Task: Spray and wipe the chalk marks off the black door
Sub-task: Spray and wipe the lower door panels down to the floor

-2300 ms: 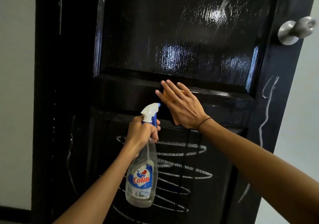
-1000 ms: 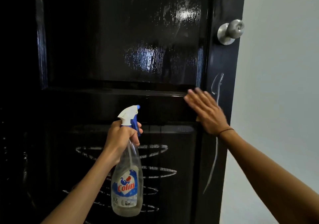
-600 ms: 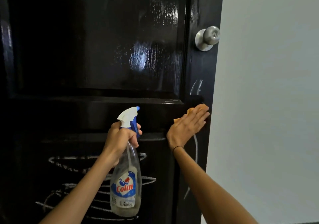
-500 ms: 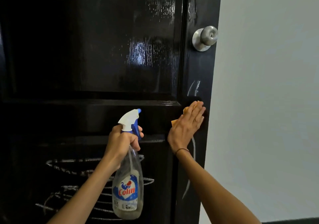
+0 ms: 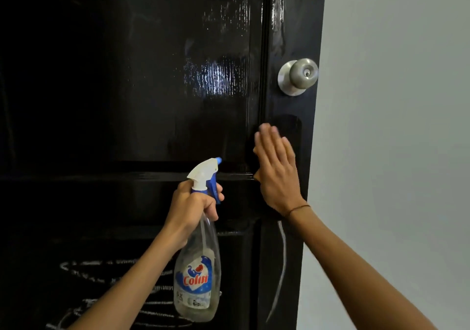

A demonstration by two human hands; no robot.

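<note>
I see white chalk loops (image 5: 106, 279) low on the glossy black panelled door (image 5: 127, 101). My left hand (image 5: 189, 209) grips the clear plastic spray bottle with the blue-and-white trigger (image 5: 197, 273) by its neck. My right hand (image 5: 276, 169) presses flat, fingers straight, on the door's right stile below the round silver metal knob (image 5: 298, 75); a chalk line (image 5: 281, 268) runs below it.

black door (image 5: 152, 101): glossy, wet upper panel | chalk marks (image 5: 281, 266): lower right edge, lower panel

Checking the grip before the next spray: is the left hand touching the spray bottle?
Touching. The head view shows the left hand with fingers wrapped round the neck of the spray bottle, below the trigger.
</note>
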